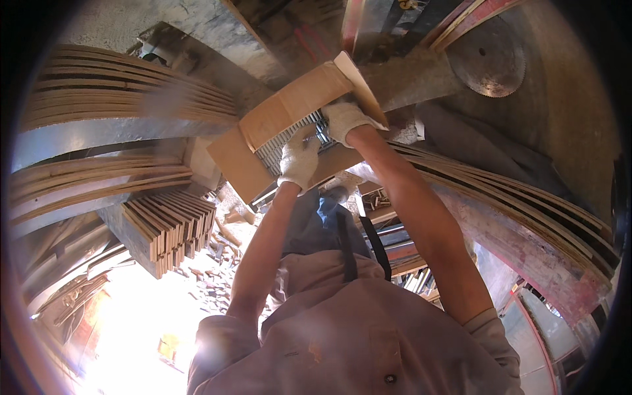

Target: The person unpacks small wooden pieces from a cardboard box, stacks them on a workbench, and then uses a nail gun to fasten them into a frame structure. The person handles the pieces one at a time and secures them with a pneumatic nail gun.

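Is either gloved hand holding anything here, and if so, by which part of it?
Cannot be told: the left hand and right hand are at the grey pieces in the open cardboard box, but no clear grip shows.

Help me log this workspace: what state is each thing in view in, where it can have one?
Cardboard box: open, flaps spread outward.
Metal pieces: packed side by side in the box.
Left hand: gloved, over the pieces; grip unclear.
Right hand: gloved, at the box's right end; grip unclear.
Circular saw blade: toothed edge uncovered.
Short wood pieces: stacked close together.
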The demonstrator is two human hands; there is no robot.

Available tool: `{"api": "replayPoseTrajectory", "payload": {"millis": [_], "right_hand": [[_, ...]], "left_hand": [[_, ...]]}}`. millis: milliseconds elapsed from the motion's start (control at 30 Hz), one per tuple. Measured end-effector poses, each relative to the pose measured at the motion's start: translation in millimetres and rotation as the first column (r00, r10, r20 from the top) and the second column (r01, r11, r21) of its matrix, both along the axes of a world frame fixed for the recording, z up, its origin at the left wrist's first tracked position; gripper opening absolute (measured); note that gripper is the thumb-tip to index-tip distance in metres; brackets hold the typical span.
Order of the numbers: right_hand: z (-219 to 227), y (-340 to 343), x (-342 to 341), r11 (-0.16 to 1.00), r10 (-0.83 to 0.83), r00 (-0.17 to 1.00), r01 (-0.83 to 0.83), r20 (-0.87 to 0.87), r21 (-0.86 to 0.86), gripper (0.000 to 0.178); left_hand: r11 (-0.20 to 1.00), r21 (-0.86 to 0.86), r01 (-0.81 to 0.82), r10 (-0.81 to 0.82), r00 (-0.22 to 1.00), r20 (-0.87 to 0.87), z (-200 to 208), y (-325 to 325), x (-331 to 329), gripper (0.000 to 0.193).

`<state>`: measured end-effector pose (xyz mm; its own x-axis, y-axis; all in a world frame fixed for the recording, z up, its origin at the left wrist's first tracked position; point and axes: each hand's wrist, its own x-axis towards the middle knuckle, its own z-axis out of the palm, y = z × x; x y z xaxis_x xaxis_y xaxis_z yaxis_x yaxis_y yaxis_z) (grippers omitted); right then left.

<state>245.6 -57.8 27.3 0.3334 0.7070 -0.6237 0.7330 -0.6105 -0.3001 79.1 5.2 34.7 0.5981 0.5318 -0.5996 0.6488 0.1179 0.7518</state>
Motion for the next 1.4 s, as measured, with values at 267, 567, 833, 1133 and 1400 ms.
{"api": "replayPoseTrajectory", "payload": {"millis": [267, 567, 833, 1133, 1400], "right_hand": [[-5, 0, 3, 0.999, -0.006, 0.999, 0.005, -0.039, -0.044, 0.023], [-8, -29, -10, 0.971, -0.053, 0.991, 0.022, 0.122, 0.238, 0.022], [-8, -25, 4, 0.98, 0.15, 0.982, -0.163, 0.113, 0.11, 0.023], [-7, -25, 9, 0.98, 0.071, 0.996, -0.078, 0.048, 0.18, 0.019], [-11, -6, -15, 0.937, -0.243, 0.946, 0.171, 0.216, 0.305, 0.039]], "left_hand": [[1.0, 0.011, 0.023, -0.022, 0.999, -0.035, 12, 6, -15, 0.047], [0.946, 0.252, 0.203, -0.206, 0.978, -0.016, 11, 0, -10, 0.051], [0.799, 0.311, 0.515, -0.476, 0.857, -0.196, -13, 17, 30, 0.056], [0.751, 0.346, 0.563, -0.513, 0.826, -0.232, -16, 16, 48, 0.067], [0.855, 0.295, 0.427, -0.411, 0.904, -0.119, -14, 13, 43, 0.059]]}}
